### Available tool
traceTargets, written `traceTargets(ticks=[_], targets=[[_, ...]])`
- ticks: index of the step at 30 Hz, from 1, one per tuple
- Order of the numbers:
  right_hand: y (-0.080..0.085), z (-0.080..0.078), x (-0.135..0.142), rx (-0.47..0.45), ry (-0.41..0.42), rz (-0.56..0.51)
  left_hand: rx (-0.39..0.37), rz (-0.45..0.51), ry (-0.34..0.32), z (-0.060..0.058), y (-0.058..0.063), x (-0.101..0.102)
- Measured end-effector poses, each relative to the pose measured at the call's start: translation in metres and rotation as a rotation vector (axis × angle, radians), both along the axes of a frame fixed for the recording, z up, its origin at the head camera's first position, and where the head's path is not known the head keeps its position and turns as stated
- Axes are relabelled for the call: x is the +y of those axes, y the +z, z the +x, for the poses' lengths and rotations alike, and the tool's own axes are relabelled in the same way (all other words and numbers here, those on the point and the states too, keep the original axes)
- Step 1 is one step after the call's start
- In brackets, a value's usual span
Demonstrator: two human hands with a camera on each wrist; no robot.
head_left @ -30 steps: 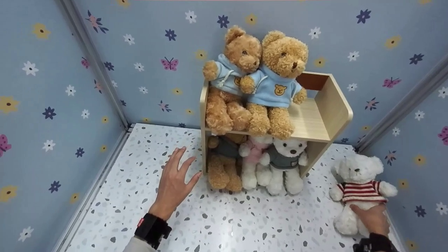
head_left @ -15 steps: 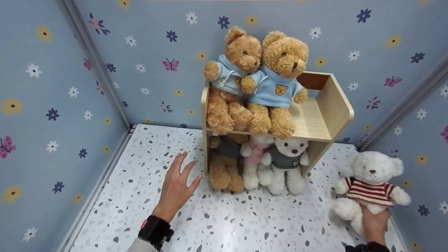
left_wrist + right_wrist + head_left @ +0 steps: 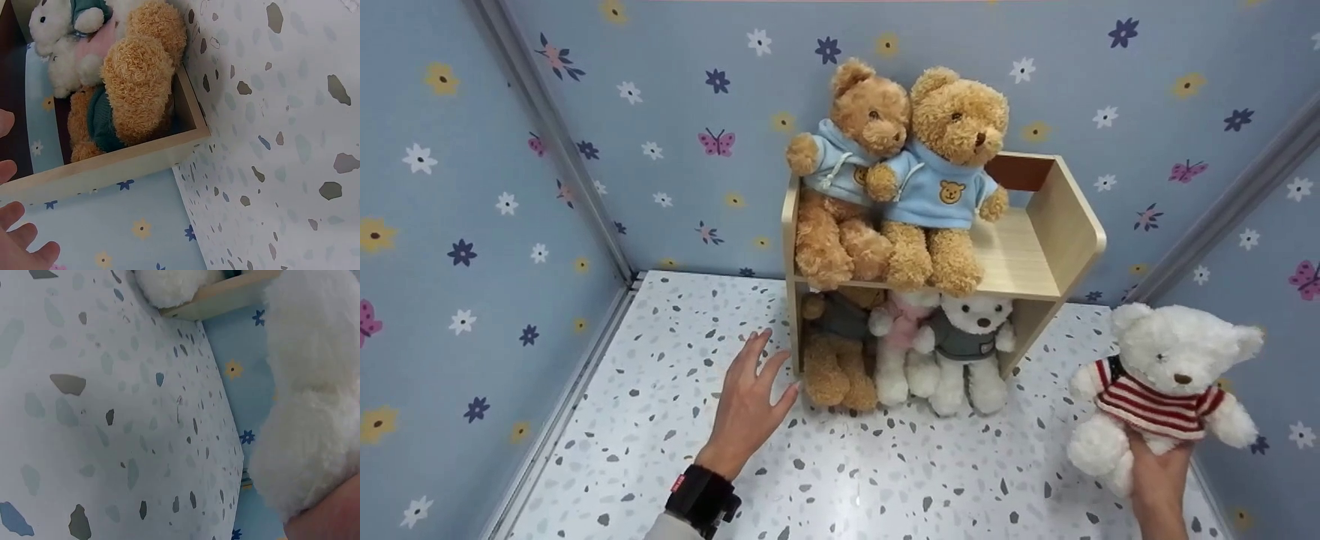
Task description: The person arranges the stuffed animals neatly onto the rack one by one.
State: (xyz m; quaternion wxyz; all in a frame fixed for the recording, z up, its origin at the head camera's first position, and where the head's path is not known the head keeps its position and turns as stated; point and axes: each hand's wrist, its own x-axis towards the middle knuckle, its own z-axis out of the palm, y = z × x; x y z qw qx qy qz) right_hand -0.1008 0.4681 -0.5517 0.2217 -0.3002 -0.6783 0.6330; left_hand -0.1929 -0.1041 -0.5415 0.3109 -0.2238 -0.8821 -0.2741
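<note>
At the right of the head view, my right hand (image 3: 1161,471) grips a white teddy bear (image 3: 1166,360) in a red-and-white striped sweater by its lower body, the bear tilted to one side. Its white fur (image 3: 315,439) fills the right of the right wrist view. My left hand (image 3: 754,401) hangs over the speckled surface beside the wooden shelf (image 3: 1080,217), fingers spread and holding nothing. Nearest to it is a brown bear (image 3: 840,360) in a dark top on the lower level; the fingertips (image 3: 11,214) show at the left wrist view's edge.
Two brown bears in blue hoodies, one left (image 3: 847,172) and one right (image 3: 952,180), sit on the upper shelf. Below, a bear in pink (image 3: 901,345) and a white bear in a grey top (image 3: 971,352) sit beside the brown one. Flowered walls (image 3: 675,112) enclose the speckled surface (image 3: 870,480).
My right hand has raised the striped-sweater bear off the surface, tipping it sideways. My left hand has shifted slightly right and down.
</note>
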Motion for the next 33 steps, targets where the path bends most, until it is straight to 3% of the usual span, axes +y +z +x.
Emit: traceTargets(ticks=[7,19,28,33], targets=[[0.013,0.01,-0.031,-0.015,0.081,-0.029,-0.033,0.013,-0.037,0.002,0.001,0.009],[0.015,0.003,-0.082,0.046,0.188,-0.018,-0.078,0.008,-0.099,0.002,0.004,0.029],[0.01,0.0,-0.119,0.012,0.303,0.009,-0.106,0.085,-0.124,0.003,0.013,0.069],[0.002,0.0,-0.14,0.029,0.356,-0.004,-0.219,0.124,-0.186,0.012,0.015,0.1]])
